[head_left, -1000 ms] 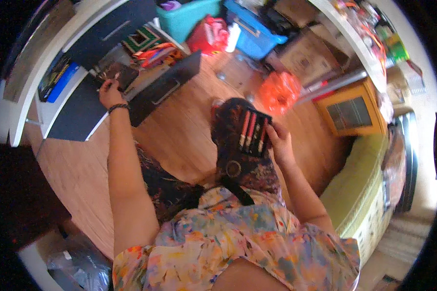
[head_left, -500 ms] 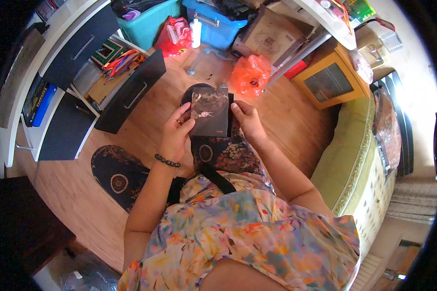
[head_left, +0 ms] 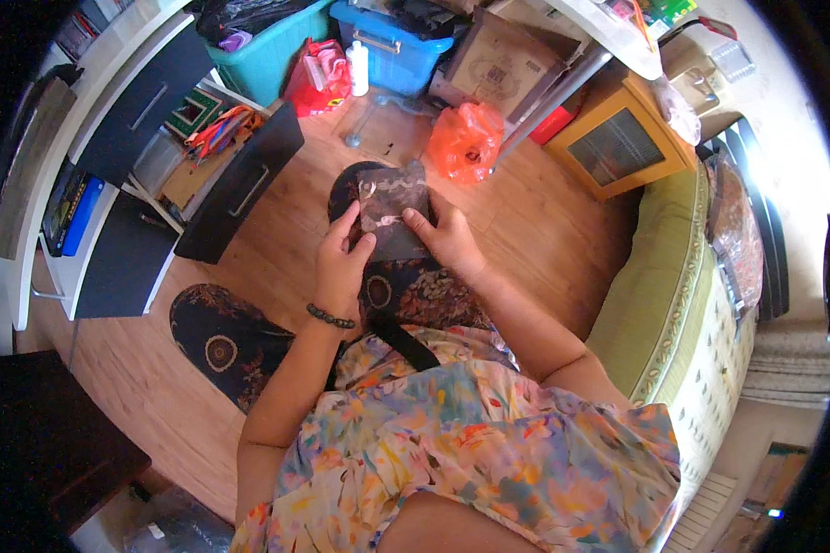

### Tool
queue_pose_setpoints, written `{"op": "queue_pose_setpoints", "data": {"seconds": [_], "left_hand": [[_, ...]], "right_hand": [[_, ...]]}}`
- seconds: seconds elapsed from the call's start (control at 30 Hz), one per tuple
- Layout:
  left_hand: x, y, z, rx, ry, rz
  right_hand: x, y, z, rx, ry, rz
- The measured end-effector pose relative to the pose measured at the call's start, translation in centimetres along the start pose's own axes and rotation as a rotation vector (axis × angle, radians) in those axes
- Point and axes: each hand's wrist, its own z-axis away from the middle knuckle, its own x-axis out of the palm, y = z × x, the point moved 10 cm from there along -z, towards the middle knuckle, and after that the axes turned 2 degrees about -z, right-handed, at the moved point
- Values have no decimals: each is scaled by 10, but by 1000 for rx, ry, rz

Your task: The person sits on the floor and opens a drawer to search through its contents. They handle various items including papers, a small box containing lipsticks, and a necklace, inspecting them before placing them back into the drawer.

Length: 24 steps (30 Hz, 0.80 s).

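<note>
L hand [head_left: 341, 263] + R hand [head_left: 447, 241] both grip dark packet [head_left: 392, 214] by its edges, held flat over lap, prob. for viewing.

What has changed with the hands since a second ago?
The left hand pulled back from the open drawer and joined the right hand on the dark flat packet, so both now hold it in front of the body. The right hand kept its hold throughout; the drawer stays open.

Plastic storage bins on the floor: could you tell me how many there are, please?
2: a teal bin at the top, left of the red bag, and a blue bin right of it. Others may be hidden.
</note>
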Motion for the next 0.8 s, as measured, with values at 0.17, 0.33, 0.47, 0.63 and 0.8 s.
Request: {"op": "queue_pose_setpoints", "data": {"seconds": [0.17,0.33,0.47,0.63,0.8], "left_hand": [[0,1,-8,-42,-23,89],[4,16,-11,-107,15,275],[4,42,-26,0,-9,297],[26,56,-31,-79,-112,290],[-14,34,-34,-168,-56,193]], "right_hand": [[5,5,3,63,-65,-279],[-1,-15,2,56,-95,-239],[9,-12,7,271,-318,-375],[-61,-24,-24,219,42,-595],[-232,-45,-96,-89,622,-669]]}}
